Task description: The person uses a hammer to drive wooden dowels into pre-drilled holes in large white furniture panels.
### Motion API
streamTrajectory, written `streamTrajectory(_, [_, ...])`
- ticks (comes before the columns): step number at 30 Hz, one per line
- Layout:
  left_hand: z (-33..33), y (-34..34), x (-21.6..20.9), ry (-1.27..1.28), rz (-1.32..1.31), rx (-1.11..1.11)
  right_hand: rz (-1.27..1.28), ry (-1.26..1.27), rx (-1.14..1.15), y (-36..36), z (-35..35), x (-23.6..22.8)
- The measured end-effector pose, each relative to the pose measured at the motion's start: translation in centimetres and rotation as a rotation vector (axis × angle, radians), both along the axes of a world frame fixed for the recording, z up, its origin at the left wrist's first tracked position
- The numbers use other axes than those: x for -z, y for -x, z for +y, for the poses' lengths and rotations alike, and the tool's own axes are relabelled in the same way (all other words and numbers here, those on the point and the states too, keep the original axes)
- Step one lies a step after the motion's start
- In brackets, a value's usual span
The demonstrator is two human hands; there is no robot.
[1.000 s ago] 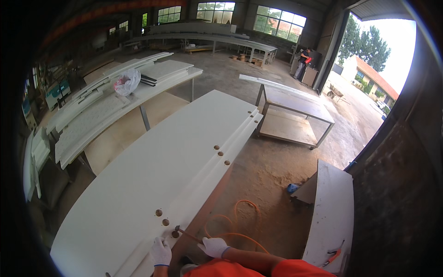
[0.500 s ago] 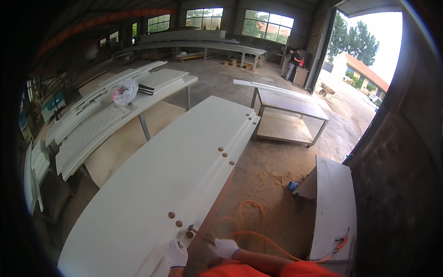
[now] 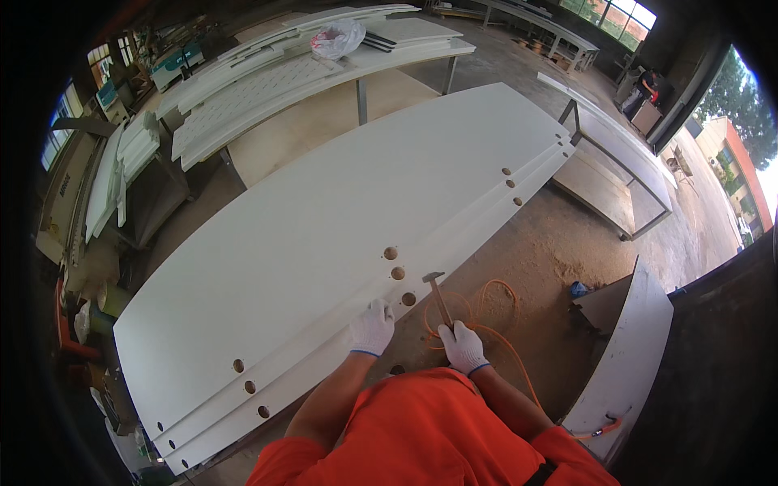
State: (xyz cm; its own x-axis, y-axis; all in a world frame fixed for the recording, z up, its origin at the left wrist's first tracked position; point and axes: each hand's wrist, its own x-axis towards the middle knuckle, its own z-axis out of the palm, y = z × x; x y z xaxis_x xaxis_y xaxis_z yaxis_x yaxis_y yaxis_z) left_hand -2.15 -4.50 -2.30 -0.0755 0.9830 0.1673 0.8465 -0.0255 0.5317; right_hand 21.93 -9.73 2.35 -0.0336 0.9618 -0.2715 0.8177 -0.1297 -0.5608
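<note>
At the lower middle of the head view, two hands in white knitted gloves with blue cuffs work along the near edge of a stack of white panels (image 3: 324,235). The right hand (image 3: 463,348) is wrapped around the wooden handle of a hammer (image 3: 442,301), which points up and away, its metal head raised toward the panel edge, beside the nearest round hole (image 3: 408,299); whether the head touches the panel cannot be told. The left hand (image 3: 373,328) is at the edge of the stack, just left of that hole, its fingers bent downward; I cannot tell whether they pinch anything. Both forearms reach out from a red-orange shirt (image 3: 438,421).

The panels lie flat, stepped along the near side so that three edges show, with round holes in groups of three. Beyond them, a long surface (image 3: 361,101) on metal legs bears more white boards, a clear plastic bag (image 3: 339,39) and some dark strips (image 3: 378,40) beside it. To the right is a metal-framed table (image 3: 624,150) with a lower shelf. An orange hose (image 3: 519,364) loops over the dusty floor (image 3: 535,259) near the right hand, and an orange-handled tool (image 3: 608,428) lies on a pale board (image 3: 624,348) at lower right. Far off, by the large doorway, a co-worker (image 3: 646,85) stands.
</note>
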Motion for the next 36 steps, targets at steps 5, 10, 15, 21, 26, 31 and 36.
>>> streamTrajectory(5, [-0.7, 0.6, -0.7, 0.029, 0.009, -0.048, 0.125, -0.015, -0.012, 0.5, -1.6, 0.4])
streamTrajectory(10, [0.0, 0.0, -0.9, 0.003, 0.022, 0.002, 0.109, 0.046, -0.016, 0.4, -1.9, 1.5])
streamTrajectory(15, [0.1, 0.3, -0.9, 0.031, 0.043, 0.048, 0.055, 0.044, -0.08, 1.0, -1.4, 0.2])
streamTrajectory(21, [0.1, 0.4, -0.6, -0.01, 0.046, 0.051, -0.015, -0.019, -0.15, 1.6, -1.1, 0.4])
streamTrajectory(26, [0.2, 0.5, -0.1, 0.016, 0.073, 0.081, -0.034, -0.059, -0.154, 1.9, -1.4, 0.3])
streamTrajectory(31, [0.2, 0.6, 0.5, -0.073, 0.058, 0.087, -0.078, -0.018, -0.155, 2.0, -1.5, 0.1])
streamTrajectory(36, [0.2, 0.5, 0.3, -0.093, 0.051, 0.104, -0.059, -0.038, -0.123, 2.2, -1.8, 0.3])
